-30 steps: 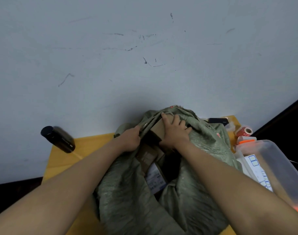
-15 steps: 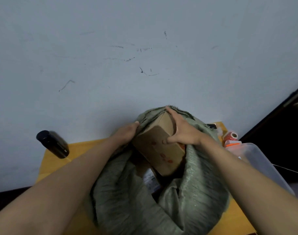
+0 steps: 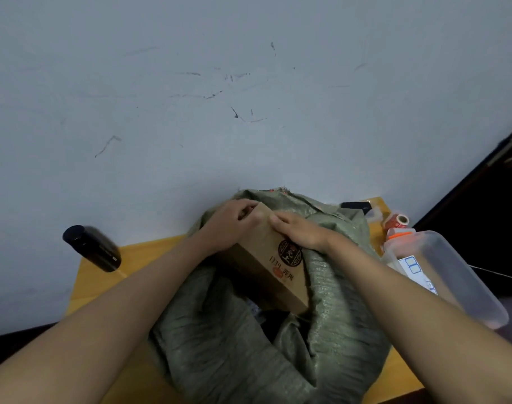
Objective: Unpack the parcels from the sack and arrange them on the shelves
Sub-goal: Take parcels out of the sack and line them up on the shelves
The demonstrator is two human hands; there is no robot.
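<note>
Step in hand: a brown cardboard parcel (image 3: 266,259) was being lifted out of the grey-green woven sack (image 3: 234,345); this is judged from its tilt, far end raised and near end low in the sack's mouth
Parcel: it lay slanted across the opening, printed face up, with a dark round emblem and some orange marks showing; most of it stood above the sack's rim, though its near corner sat against the fabric on the right
Left hand (image 3: 228,228): it held the parcel's far left edge; its fingers (image 3: 243,207) were curled over the top corner, clamped on the cardboard, probably to bear the weight and steer the box upward
Right hand (image 3: 303,233): it lay on the printed face near the far end; the fingers were close together and bent over the edge, pinching the box from the opposite side; two hands suggested the box was awkward to free from the folds
Sack: it sat slumped on the yellow table (image 3: 103,275) against the pale wall, its mouth rolled open so the contents could be reached; something more lay dark inside, but what I cannot tell
Nearby: a black cylinder (image 3: 91,248) stood at the table's left; a clear plastic tub (image 3: 453,272) lay at the right, with a roll of red labels (image 3: 397,220) beyond it
Shelves: not in view
</note>
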